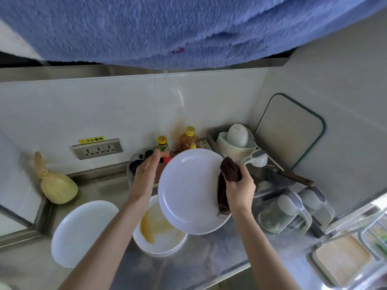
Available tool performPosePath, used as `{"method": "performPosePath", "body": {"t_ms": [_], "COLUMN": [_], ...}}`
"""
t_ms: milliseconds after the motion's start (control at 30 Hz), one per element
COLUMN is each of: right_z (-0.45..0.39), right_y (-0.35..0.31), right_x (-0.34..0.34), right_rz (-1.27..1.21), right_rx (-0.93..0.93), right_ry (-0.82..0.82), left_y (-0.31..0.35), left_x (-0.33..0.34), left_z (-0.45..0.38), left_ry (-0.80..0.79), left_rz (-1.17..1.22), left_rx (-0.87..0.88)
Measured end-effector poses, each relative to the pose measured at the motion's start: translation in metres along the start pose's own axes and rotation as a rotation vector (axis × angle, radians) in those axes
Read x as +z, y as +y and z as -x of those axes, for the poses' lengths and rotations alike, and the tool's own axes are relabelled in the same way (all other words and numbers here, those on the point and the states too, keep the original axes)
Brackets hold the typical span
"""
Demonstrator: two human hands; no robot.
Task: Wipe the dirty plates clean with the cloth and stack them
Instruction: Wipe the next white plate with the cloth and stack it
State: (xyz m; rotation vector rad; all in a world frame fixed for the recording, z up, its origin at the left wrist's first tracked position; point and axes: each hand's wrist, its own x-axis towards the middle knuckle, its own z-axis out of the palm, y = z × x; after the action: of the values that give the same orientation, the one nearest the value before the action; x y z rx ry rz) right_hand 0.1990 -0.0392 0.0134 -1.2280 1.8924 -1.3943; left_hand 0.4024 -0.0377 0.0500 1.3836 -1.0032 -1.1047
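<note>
I hold a white plate (188, 191) tilted in the air above the steel counter (209, 258). My left hand (146, 176) is at its left rim, with the fingers reaching behind the plate. My right hand (238, 191) grips a dark brown cloth (228, 170) that lies against the plate's right rim and hangs down over it. Below the held plate sits a white plate (161, 239) smeared with yellow-brown sauce. Another white plate (81, 233), which looks clean, lies on the counter to the left.
Sauce bottles (189, 139) and small jars stand at the wall behind the plate. A dish rack (236, 141) with bowls, a ladle, a knife (295, 177) and a cutting board (291, 130) are at the right. Two glass jugs (289, 210) lie near my right hand. A yellow bottle (56, 185) stands at the left. Blue fluffy fabric (188, 28) covers the top of the view.
</note>
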Motion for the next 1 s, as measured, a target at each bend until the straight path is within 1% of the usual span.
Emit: {"method": "performPosePath", "body": {"t_ms": [67, 133, 167, 200, 233, 300, 367, 400, 467, 567, 633, 700, 767, 833, 900, 1000], "right_z": [-0.003, -0.004, -0.004, -0.004, -0.005, -0.007, -0.005, -0.003, 0.001, 0.024, 0.045, 0.062, 0.067, 0.061, 0.050, 0.034], "right_y": [-0.008, -0.017, -0.021, -0.025, -0.028, -0.031, -0.027, -0.022, -0.012, 0.003, 0.008, 0.013, 0.018, 0.021, 0.023, 0.022], "right_x": [-0.004, -0.004, -0.003, -0.004, -0.005, -0.006, -0.005, -0.004, -0.003, 0.006, 0.021, 0.035, 0.040, 0.034, 0.026, 0.023], "right_rz": [0.073, 0.144, 0.173, 0.191, 0.184, 0.139, 0.135, 0.126, 0.035, -0.225, -0.398, -0.505, -0.516, -0.444, -0.344, -0.131], "right_rx": [-0.138, -0.267, -0.325, -0.369, -0.386, -0.352, -0.296, -0.251, -0.092, 0.206, 0.395, 0.512, 0.551, 0.486, 0.335, 0.080], "right_ry": [-0.067, -0.118, -0.127, -0.126, -0.122, -0.140, -0.154, -0.143, -0.101, -0.027, 0.043, 0.098, 0.138, 0.124, 0.041, -0.171], "left_y": [0.019, 0.033, 0.033, 0.030, 0.027, 0.014, 0.000, -0.004, -0.006, -0.005, -0.010, -0.020, -0.026, -0.029, -0.028, -0.024], "left_x": [0.003, 0.012, 0.016, 0.018, 0.019, 0.016, 0.013, 0.012, 0.011, 0.012, 0.019, 0.024, 0.021, 0.008, -0.009, -0.024], "left_z": [-0.009, -0.014, -0.017, -0.019, -0.020, -0.021, -0.020, -0.018, -0.014, -0.005, 0.001, 0.008, 0.013, 0.012, 0.009, 0.006], "left_ry": [-0.182, -0.366, -0.420, -0.441, -0.419, -0.345, -0.284, -0.225, -0.041, 0.183, 0.317, 0.393, 0.364, 0.276, 0.158, -0.022], "left_rz": [-0.160, -0.330, -0.400, -0.431, -0.423, -0.353, -0.312, -0.284, -0.192, -0.035, 0.122, 0.225, 0.190, 0.139, 0.036, -0.182], "left_rx": [0.034, 0.025, 0.031, 0.059, 0.096, 0.147, 0.143, 0.132, 0.104, 0.054, -0.002, -0.060, -0.090, -0.122, -0.111, -0.017]}}
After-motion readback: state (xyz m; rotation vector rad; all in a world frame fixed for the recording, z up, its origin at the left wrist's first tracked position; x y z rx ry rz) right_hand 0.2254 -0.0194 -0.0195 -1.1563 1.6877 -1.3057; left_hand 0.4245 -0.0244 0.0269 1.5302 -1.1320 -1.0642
